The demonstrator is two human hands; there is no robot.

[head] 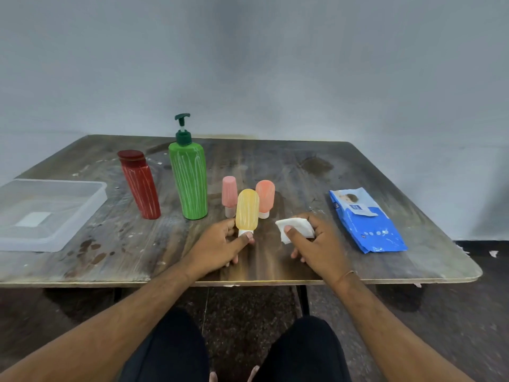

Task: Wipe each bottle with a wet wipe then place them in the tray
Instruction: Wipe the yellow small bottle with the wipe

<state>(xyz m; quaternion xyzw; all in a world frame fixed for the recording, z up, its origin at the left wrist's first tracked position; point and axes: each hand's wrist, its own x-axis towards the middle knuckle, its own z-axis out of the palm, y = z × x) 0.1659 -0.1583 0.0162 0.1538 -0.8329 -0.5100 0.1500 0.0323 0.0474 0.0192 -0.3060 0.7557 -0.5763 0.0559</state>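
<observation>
The left hand [220, 244] pinches the white cap of the small yellow translucent squeeze bottle [247, 210], standing cap-down near the front of the worn wooden desk [275, 166]. The right hand [316, 241] grips a folded white wet wipe [294, 228], just beside the bottle and apparently not touching it. The clear plastic tray [91, 199] at far left holds no bottles. Recommended: keep the cap firmly pinched, stroke the wipe top to cap, and turn the bottle to cover all sides.

blue wipes pack [366, 220] | white label and print | too blurred to read
</observation>
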